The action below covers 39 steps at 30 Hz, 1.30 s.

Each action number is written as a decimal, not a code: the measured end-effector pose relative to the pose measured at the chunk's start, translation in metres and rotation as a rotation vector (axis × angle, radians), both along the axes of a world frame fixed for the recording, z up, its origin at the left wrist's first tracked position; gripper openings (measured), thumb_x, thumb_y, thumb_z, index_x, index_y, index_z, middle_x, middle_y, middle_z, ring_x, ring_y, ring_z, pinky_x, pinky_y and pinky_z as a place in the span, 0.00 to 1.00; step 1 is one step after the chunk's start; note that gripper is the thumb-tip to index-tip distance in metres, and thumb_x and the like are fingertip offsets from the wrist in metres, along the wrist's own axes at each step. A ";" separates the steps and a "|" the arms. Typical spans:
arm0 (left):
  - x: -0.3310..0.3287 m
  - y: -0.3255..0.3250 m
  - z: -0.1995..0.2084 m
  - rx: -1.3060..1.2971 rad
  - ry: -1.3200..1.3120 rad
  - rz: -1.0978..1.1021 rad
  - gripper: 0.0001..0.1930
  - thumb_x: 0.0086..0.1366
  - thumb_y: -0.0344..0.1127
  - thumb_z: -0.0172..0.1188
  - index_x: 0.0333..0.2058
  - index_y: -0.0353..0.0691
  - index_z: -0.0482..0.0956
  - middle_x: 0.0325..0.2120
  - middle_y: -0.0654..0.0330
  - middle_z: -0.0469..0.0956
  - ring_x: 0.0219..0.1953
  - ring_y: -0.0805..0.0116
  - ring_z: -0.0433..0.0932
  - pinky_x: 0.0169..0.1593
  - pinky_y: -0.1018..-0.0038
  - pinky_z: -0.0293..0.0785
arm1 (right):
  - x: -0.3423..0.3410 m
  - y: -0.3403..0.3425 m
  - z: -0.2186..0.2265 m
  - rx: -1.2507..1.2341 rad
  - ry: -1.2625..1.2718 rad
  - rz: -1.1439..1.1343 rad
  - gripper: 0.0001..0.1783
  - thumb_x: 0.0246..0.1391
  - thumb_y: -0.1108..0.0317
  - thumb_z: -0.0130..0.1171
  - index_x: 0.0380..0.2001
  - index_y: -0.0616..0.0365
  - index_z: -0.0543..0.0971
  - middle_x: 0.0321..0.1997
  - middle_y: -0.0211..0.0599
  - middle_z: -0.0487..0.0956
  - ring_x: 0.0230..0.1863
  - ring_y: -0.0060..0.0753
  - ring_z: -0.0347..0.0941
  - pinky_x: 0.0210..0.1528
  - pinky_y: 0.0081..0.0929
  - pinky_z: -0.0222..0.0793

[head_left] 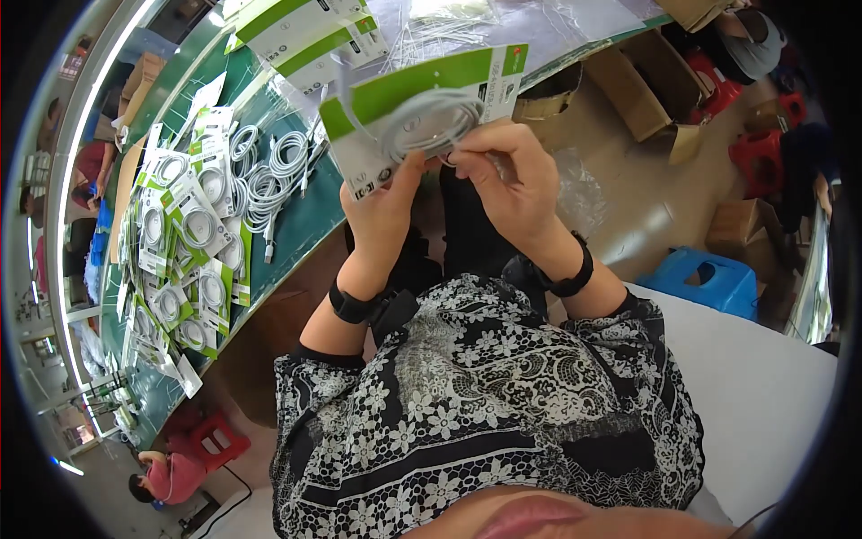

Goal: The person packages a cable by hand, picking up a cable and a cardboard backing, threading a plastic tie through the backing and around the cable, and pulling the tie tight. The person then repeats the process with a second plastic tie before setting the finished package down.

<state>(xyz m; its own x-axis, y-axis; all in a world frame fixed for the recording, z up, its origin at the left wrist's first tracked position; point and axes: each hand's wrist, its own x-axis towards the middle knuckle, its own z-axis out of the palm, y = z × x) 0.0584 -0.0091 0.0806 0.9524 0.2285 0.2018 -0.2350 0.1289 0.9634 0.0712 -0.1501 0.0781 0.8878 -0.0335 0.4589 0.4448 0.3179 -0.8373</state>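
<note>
A green-and-white cardboard hang card [364, 94] is held up in front of me, tilted, with a coiled white cable [435, 126] lying against its face. My left hand [382, 211] grips the card from below, its thumb at the lower edge near the coil. On the right, my right hand [516, 180] has thumb and fingertips pinched together just under the coil. What they pinch is too small and hidden to make out. Left of my hands, loose coiled cables with metal plugs [277, 184] lie on the green table [292, 238].
A heap of carded cables [184, 234] covers the table at left. Stacked green-and-white cards [310, 36] and thin white strips [440, 31] lie at the far side. A blue stool [705, 280], cardboard boxes [642, 85] and red stools stand on the floor at right. Other people sit farther off.
</note>
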 end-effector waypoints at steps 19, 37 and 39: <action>0.009 -0.005 -0.005 -0.263 0.041 -0.007 0.15 0.62 0.23 0.55 0.47 0.26 0.69 0.40 0.53 0.76 0.39 0.66 0.78 0.44 0.70 0.80 | 0.008 -0.005 0.007 -0.826 -0.459 -0.451 0.11 0.42 0.80 0.59 0.33 0.60 0.78 0.28 0.37 0.75 0.29 0.40 0.74 0.31 0.32 0.73; 0.005 -0.004 -0.020 0.028 -0.052 0.086 0.11 0.59 0.25 0.61 0.40 0.28 0.76 0.34 0.59 0.80 0.33 0.75 0.78 0.38 0.78 0.76 | 0.010 -0.007 0.006 -0.855 -0.412 -0.425 0.11 0.40 0.81 0.59 0.31 0.60 0.78 0.26 0.37 0.73 0.29 0.41 0.73 0.30 0.31 0.72; 0.005 -0.001 -0.025 0.103 -0.048 0.064 0.11 0.59 0.24 0.60 0.40 0.28 0.75 0.35 0.58 0.79 0.33 0.74 0.78 0.38 0.77 0.77 | 0.010 -0.008 0.005 -0.878 -0.408 -0.430 0.11 0.40 0.81 0.59 0.31 0.61 0.78 0.26 0.37 0.73 0.29 0.41 0.73 0.30 0.32 0.72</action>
<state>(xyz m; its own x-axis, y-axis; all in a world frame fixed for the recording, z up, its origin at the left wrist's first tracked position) 0.0631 -0.0099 0.0553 0.9253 0.2638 0.2724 -0.2857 0.0127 0.9582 0.0811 -0.1578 0.0835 0.6532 0.1802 0.7355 0.6755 -0.5775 -0.4584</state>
